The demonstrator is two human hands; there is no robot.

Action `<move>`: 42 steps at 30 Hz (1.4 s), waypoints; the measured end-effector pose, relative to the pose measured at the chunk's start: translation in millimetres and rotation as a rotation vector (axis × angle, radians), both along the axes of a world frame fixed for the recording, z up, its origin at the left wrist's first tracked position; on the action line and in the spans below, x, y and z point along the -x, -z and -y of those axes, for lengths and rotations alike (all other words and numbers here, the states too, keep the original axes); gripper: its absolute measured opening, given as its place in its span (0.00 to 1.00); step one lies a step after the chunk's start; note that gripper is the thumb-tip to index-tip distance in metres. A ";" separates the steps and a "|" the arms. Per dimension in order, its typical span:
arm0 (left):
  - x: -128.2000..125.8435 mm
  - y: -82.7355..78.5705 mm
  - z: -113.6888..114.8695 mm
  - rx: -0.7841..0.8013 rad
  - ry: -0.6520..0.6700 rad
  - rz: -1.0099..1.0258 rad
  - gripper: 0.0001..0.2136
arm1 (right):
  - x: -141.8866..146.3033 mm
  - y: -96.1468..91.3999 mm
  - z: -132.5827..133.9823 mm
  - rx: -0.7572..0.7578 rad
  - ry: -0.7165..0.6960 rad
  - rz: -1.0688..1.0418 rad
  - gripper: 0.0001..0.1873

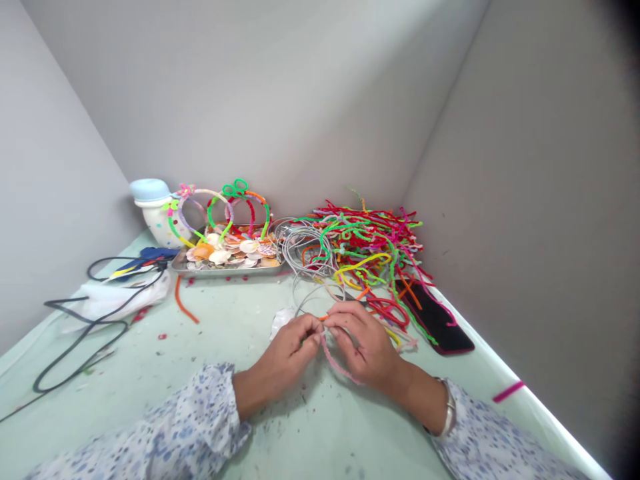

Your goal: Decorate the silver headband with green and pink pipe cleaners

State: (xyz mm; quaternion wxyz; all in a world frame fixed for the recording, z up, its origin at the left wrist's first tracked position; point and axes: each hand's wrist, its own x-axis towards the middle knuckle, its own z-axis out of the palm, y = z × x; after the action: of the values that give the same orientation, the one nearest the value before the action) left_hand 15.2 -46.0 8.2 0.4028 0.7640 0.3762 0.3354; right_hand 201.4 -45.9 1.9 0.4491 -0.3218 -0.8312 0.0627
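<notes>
My left hand (287, 357) and my right hand (365, 343) meet at the middle of the pale green table (225, 333), fingers pinched together. Between them runs a pink pipe cleaner (336, 363) that curls down under my right palm, with a thin grey wire hoop (313, 293) rising just beyond the fingertips. Both hands are closed on the pink pipe cleaner. A small white shell (281, 320) lies just behind my left hand.
A heap of coloured pipe cleaners (367, 250) and grey wire hoops (303, 250) fills the back right. A metal tray (227, 267) of shells holds decorated headbands (220, 210). A black phone (437, 320) lies right; a white jar (155, 210), glue gun (145, 260) and black cable (85, 333) left.
</notes>
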 end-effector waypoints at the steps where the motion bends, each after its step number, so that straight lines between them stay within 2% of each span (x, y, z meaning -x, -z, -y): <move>1: -0.1 -0.1 0.3 -0.036 -0.023 -0.024 0.06 | -0.1 0.6 -0.4 -0.004 0.012 -0.008 0.13; 6: -1.5 -1.6 2.9 -0.272 -0.157 -0.125 0.03 | 0.4 1.1 -1.3 -0.004 0.051 -0.044 0.12; 12: -1.6 -1.8 4.1 -0.372 -0.231 -0.136 0.02 | 1.5 -2.2 -1.4 0.009 0.080 -0.059 0.11; 42: -0.2 -3.2 3.8 -0.456 -0.246 -0.111 0.02 | -0.6 -3.2 -1.8 0.054 0.036 -0.046 0.08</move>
State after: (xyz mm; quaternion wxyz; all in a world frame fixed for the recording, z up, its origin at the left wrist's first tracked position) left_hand 15.5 -49.8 11.3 0.1551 0.8008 0.4026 0.4153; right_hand 201.9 -44.0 5.1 0.4605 -0.3472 -0.8126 0.0844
